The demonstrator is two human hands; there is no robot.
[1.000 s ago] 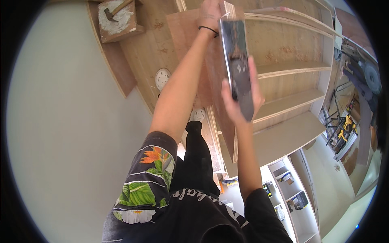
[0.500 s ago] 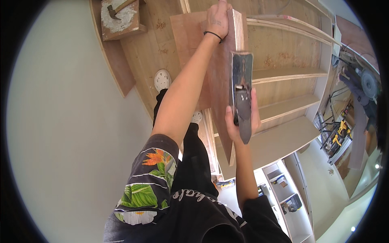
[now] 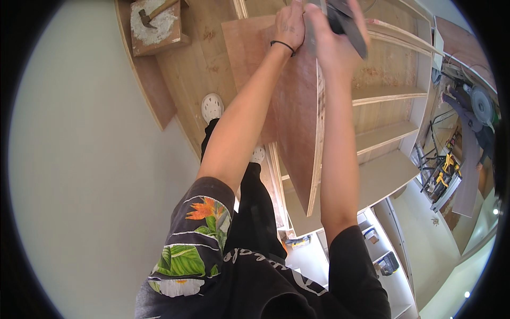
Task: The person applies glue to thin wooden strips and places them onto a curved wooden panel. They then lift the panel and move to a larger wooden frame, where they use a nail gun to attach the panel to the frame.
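Observation:
A reddish-brown plywood board [image 3: 297, 122] stands on edge before me, its pale layered edge facing up. My left hand [image 3: 289, 29], with a black band at the wrist, is closed on the board's far part; its fingertips are partly cut off by the upper picture rim. My right hand [image 3: 336, 49] grips a dark hand plane [image 3: 350, 29] by its rear handle at the board's far end. The plane is slightly blurred, partly hidden by the hand, and tilted, so whether it touches the edge I cannot tell.
A hammer [image 3: 151, 18] rests on a whitened wooden box [image 3: 159, 40] at the far left. Wooden shelf compartments [image 3: 388, 94] with scattered shavings lie to the right. Further right are clamps [image 3: 446, 167] and a fan [image 3: 482, 105]. A pale wall [image 3: 95, 159] borders the left.
My right hand has pushed the plane away from me along the board's edge to its far end, and the plane has tilted. My left hand keeps its place on the board.

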